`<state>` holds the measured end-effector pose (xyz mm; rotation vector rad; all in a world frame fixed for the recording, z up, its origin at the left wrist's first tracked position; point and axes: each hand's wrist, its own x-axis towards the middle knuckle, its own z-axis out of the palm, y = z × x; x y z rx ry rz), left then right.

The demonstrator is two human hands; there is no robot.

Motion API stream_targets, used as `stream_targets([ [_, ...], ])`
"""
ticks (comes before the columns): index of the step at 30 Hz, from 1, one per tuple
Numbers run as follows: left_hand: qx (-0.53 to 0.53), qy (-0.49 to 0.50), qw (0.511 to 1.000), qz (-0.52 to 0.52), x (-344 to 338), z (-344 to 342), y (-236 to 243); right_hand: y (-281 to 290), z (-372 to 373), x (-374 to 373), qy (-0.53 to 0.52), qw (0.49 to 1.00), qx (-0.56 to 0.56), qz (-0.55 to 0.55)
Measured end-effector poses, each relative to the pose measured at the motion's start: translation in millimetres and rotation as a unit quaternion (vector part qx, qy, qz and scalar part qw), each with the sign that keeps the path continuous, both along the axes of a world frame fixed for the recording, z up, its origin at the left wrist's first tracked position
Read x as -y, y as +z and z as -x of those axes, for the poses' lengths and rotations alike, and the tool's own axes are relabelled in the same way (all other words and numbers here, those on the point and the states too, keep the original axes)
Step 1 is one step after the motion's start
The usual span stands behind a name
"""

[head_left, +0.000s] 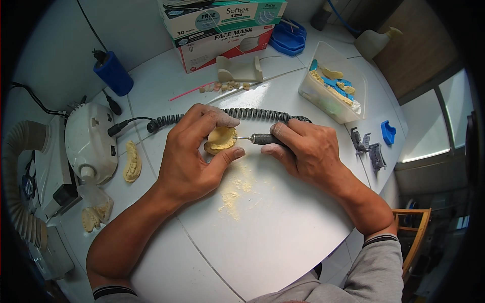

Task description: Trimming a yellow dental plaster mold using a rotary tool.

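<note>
My left hand (194, 149) grips a yellow plaster dental model (220, 140), its thumb and fingers curled round the sides. In my right hand (309, 147) is a dark rotary handpiece (267, 139), held like a pen and pointing left. Its thin metal bur reaches the right edge of the model; whether it touches I cannot tell. A black coiled cord (252, 114) runs behind both hands. Pale yellow dust (234, 194) lies on the white tabletop (262, 242) below the model, and my fingertips are dusty.
At left stand a white motor unit (91, 144), another dental model (132, 161) and a ribbed hose (22, 177). Mask boxes (222, 48) and a row of small tooth pieces (225, 87) lie beyond my hands. A clear bin (331, 91) and grey articulators (376, 156) are at right.
</note>
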<state>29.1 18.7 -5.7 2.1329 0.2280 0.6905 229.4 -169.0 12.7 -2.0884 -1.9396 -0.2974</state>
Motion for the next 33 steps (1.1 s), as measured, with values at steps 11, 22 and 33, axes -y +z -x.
stream_targets([
  [11,-0.004,0.001,1.000,-0.003,-0.6,-0.4,-0.1,-0.6,0.1,0.0,-0.003,1.000,0.001,0.001],
  [22,0.004,0.005,1.000,-0.005,-0.9,-1.3,-2.2,-1.1,0.1,0.1,-0.005,1.000,0.003,-0.005],
  [33,-0.008,-0.005,1.000,-0.008,-1.4,-0.3,1.2,-6.0,-2.6,-1.0,-0.001,0.999,0.013,-0.032],
])
